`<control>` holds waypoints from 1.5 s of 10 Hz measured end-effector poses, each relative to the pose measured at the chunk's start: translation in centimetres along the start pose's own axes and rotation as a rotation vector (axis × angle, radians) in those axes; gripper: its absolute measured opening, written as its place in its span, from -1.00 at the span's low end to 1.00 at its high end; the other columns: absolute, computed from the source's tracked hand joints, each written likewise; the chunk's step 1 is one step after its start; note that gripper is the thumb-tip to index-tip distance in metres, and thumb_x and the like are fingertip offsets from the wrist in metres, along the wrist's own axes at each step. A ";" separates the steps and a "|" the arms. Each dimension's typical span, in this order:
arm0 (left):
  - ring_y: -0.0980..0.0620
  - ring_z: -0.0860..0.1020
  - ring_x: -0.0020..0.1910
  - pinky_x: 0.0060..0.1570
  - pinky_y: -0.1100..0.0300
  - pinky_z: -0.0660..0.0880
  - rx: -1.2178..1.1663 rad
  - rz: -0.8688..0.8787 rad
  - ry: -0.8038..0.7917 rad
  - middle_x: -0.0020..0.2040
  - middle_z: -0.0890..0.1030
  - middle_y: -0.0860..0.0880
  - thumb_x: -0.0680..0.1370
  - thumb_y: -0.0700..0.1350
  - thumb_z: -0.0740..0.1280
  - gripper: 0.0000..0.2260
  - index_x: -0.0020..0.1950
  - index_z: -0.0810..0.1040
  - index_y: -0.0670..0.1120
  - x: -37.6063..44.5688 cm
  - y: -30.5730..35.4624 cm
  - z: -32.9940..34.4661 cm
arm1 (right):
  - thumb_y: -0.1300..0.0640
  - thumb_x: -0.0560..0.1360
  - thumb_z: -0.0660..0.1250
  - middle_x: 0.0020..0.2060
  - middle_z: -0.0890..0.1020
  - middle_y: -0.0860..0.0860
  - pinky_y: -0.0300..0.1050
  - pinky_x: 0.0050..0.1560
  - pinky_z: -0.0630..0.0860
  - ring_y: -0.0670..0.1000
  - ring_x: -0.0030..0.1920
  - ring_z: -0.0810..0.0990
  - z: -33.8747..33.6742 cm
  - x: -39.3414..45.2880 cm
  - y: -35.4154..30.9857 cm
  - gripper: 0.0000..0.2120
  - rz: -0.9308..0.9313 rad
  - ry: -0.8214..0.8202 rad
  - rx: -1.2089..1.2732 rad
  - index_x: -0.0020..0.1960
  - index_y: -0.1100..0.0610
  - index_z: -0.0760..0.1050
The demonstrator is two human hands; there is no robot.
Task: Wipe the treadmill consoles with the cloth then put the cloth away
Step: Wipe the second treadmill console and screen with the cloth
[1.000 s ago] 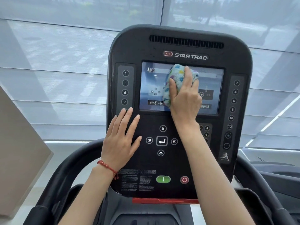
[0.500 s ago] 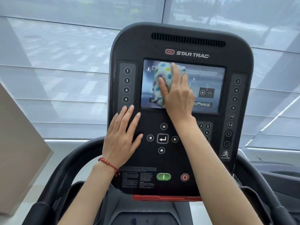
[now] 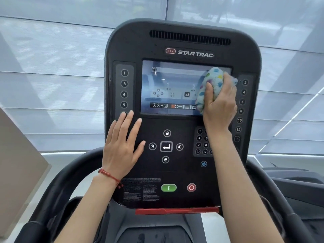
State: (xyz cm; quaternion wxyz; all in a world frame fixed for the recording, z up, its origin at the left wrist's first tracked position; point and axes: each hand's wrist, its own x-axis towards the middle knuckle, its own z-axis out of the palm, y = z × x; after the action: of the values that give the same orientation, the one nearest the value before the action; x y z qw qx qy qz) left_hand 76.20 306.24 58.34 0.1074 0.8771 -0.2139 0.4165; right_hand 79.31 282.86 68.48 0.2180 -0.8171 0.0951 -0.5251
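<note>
1. Nearest to us, our two bare forearms reach up from the bottom edge toward the console [image 3: 182, 41], with the black handrails [image 3: 57, 186] curving away on either side.
2. A red bar [image 3: 177, 210] runs along the console's lower edge; just above it sit a green button [image 3: 168, 188] and a red button [image 3: 191, 187], side by side.
3. Our left hand [image 3: 121, 149] lies flat on the lower left of the panel, fingers straight and slightly spread, holding nothing; a red bracelet [image 3: 109, 176] circles its wrist.
4. Right of that hand is a cluster of arrow keys around an enter key [image 3: 166, 146], and further right a number pad [image 3: 201, 141] partly hidden by our right forearm.
5. Our right hand [image 3: 219, 102] curls its fingers round the cloth [image 3: 213, 81], bunched and pale with coloured dots, and presses it against the right end of the screen [image 3: 168, 88], near the right bezel.
6. The screen is lit, with small icons along its bottom.
7. Columns of numbered keys flank the screen, odd-looking values on the left and even ones on the right.
8. Above the screen we read "STAR TRAC", with a vent slot [image 3: 190, 39] higher up.
9. Beyond the console hang pale translucent blinds [image 3: 52, 67] over a window.
</note>
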 end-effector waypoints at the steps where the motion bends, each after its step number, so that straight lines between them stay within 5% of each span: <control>1: -0.18 0.20 0.44 0.42 -0.08 0.14 0.002 0.004 -0.009 0.42 0.30 -0.23 0.57 -0.02 0.18 -0.54 0.42 0.30 -0.18 0.0 -0.1 0.0 | -0.05 0.53 0.17 -0.15 0.58 0.23 -0.22 -0.38 0.31 0.17 -0.32 0.60 0.9 -1.1 -2.0 -0.52 -0.042 -0.019 0.032 0.24 0.31 0.44; 2: -0.19 0.21 0.44 0.41 -0.10 0.16 0.000 0.011 -0.014 0.42 0.30 -0.24 0.57 -0.02 0.18 -0.54 0.42 0.32 -0.19 -0.1 -0.2 -0.1 | -0.11 0.56 0.08 -0.25 0.57 0.18 -0.31 -0.52 0.30 0.06 -0.46 0.55 2.5 -2.5 -5.2 -0.50 -0.157 -0.068 0.069 0.20 0.29 0.45; 4: -0.20 0.20 0.44 0.41 -0.10 0.15 -0.008 0.018 -0.025 0.43 0.29 -0.25 0.58 -0.01 0.18 -0.55 0.41 0.34 -0.21 -0.1 -0.3 -0.1 | -0.10 0.52 0.18 -0.25 0.56 0.12 -0.17 -0.60 0.44 0.01 -0.41 0.57 4.5 -4.6 -9.9 -0.54 -0.323 -0.110 0.030 0.21 0.22 0.50; 6: -0.17 0.21 0.44 0.42 -0.07 0.14 -0.005 0.032 -0.008 0.42 0.31 -0.24 0.58 -0.03 0.18 -0.55 0.41 0.34 -0.21 -0.1 -0.4 -0.4 | -0.12 0.58 0.03 -0.28 0.54 0.13 -0.16 -0.65 0.44 0.01 -0.47 0.53 3.2 -2.6 -6.3 -0.53 -0.402 -0.086 0.036 0.21 0.22 0.44; 7: -0.17 0.21 0.44 0.43 -0.06 0.14 -0.005 0.024 -0.002 0.42 0.31 -0.23 0.57 -0.03 0.18 -0.55 0.41 0.35 -0.21 0.0 -0.3 -0.2 | -0.12 0.57 0.05 -0.27 0.55 0.16 -0.27 -0.58 0.35 0.04 -0.48 0.52 1.6 -1.3 -2.7 -0.52 -0.338 -0.064 0.022 0.22 0.24 0.42; 9: -0.18 0.21 0.43 0.43 -0.06 0.13 -0.007 0.021 0.004 0.42 0.31 -0.23 0.57 -0.03 0.18 -0.55 0.40 0.35 -0.20 -0.1 -0.3 0.0 | -0.07 0.54 0.19 -0.11 0.57 0.26 -0.11 -0.42 0.43 0.23 -0.30 0.60 -0.9 1.2 2.7 -0.53 -0.178 -0.008 -0.098 0.27 0.26 0.43; 10: -0.18 0.21 0.44 0.43 -0.05 0.12 -0.004 0.026 0.006 0.42 0.31 -0.23 0.57 -0.03 0.18 -0.56 0.40 0.35 -0.21 -0.2 -0.3 0.0 | -0.05 0.56 0.18 0.01 0.55 0.26 0.00 -0.27 0.49 0.25 -0.14 0.59 -1.4 1.7 3.0 -0.54 -0.069 -0.005 -0.100 0.33 0.24 0.38; 12: -0.18 0.21 0.43 0.43 -0.05 0.12 0.007 0.011 0.019 0.41 0.31 -0.23 0.57 -0.03 0.18 -0.56 0.40 0.34 -0.20 -0.1 -0.1 0.1 | -0.04 0.57 0.17 0.09 0.54 0.23 -0.10 -0.15 0.39 0.20 -0.03 0.57 -0.5 1.9 1.0 -0.54 0.015 -0.014 -0.037 0.35 0.23 0.35; 15: -0.18 0.21 0.44 0.43 -0.07 0.13 0.039 0.006 0.002 0.42 0.30 -0.24 0.57 -0.03 0.18 -0.55 0.41 0.33 -0.20 -0.2 0.1 0.0 | -0.07 0.52 0.14 -0.14 0.58 0.24 -0.18 -0.45 0.36 0.17 -0.36 0.60 2.0 1.6 -3.8 -0.51 -0.208 -0.129 0.114 0.23 0.29 0.46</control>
State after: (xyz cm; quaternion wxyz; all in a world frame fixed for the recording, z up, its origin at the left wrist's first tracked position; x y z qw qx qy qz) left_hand 76.05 306.19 58.19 0.0892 0.8780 -0.2083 0.4216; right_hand 81.50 286.15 70.80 0.2141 -0.8410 -0.0342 -0.4956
